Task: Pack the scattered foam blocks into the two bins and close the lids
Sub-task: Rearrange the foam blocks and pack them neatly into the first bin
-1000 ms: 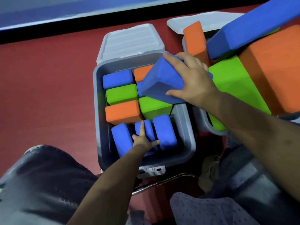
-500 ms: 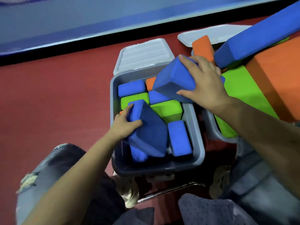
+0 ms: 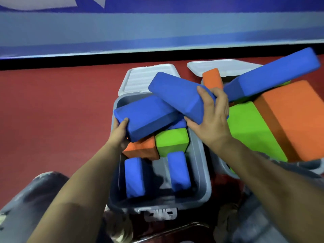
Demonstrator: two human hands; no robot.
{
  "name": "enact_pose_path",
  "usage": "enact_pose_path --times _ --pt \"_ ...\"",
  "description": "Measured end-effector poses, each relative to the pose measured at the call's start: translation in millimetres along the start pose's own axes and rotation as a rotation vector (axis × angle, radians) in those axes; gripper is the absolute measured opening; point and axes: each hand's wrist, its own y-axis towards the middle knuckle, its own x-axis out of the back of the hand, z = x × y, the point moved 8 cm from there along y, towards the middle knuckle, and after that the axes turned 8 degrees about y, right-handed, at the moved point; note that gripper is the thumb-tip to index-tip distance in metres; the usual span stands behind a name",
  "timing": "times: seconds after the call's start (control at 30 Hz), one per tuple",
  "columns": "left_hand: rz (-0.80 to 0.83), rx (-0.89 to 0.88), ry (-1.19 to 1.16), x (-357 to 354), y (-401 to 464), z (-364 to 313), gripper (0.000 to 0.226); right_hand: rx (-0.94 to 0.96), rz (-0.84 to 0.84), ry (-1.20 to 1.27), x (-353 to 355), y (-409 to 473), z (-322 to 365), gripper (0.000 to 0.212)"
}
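Foam blocks fill two grey bins on the red floor (image 3: 52, 111). Right bin (image 3: 222, 170): large orange block (image 3: 294, 120), large green block (image 3: 252, 130), long blue block (image 3: 273, 74) on top. Left bin (image 3: 204, 176), lid (image 3: 140, 79) open behind it: smaller blocks. Right hand (image 3: 213, 120) grips one blue block (image 3: 178, 95) above the left bin; left hand (image 3: 120, 132), fingers curled, grips another blue block (image 3: 145, 116).

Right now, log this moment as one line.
left hand: holds blue block | right hand: holds long blue block | left bin: open
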Motion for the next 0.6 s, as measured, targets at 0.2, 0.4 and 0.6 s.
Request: enact_pose_path --times 0.2,0.4,0.6 --pt "-0.329 -0.034 0.659 43.0 -1.3 19.1 0.054 0.071 0.118 -0.019 -22.4 -6.8 -4.3 0.067" --pt "-0.437 0.088 0.896 37.9 -49.3 105.9 0.068 0.07 0.175 -0.06 -32.2 -11.7 7.3 0.073" --pt "-0.239 0.338 1.299 42.9 -50.3 154.1 0.118 0.023 0.25 -0.029 -32.0 -13.6 8.8 0.075"
